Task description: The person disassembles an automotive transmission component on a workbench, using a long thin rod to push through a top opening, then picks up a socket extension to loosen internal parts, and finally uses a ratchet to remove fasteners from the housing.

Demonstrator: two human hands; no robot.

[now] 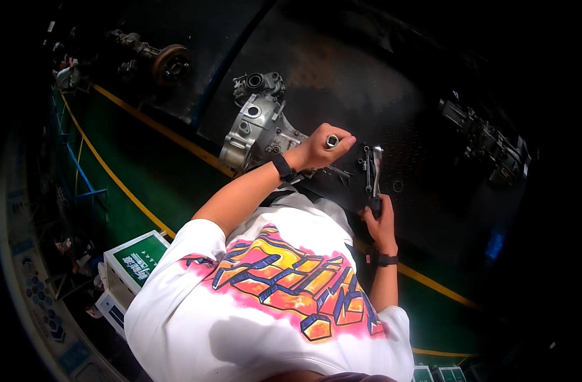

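My left hand (318, 150) is closed around a metal socket (332, 141), whose round open end faces up beside my thumb. Just left of that hand, a silver gearbox housing (253, 130) rests on the dark work surface. My right hand (381, 224), lower and to the right, grips the black handle of a ratchet wrench (377, 167). The shiny head of this tool points away from me. Against its left side lies a spanner (368, 170). Some thin metal tools (337, 172) lie below my left hand, partly covered by it.
Another gearbox assembly (485, 140) lies at the far right. Behind the housing sits a smaller metal casting (256, 83). A rusty drum (170, 63) on an axle is at the upper left. A small ring (398, 186) lies right of the ratchet. Several people are beyond the left barrier.
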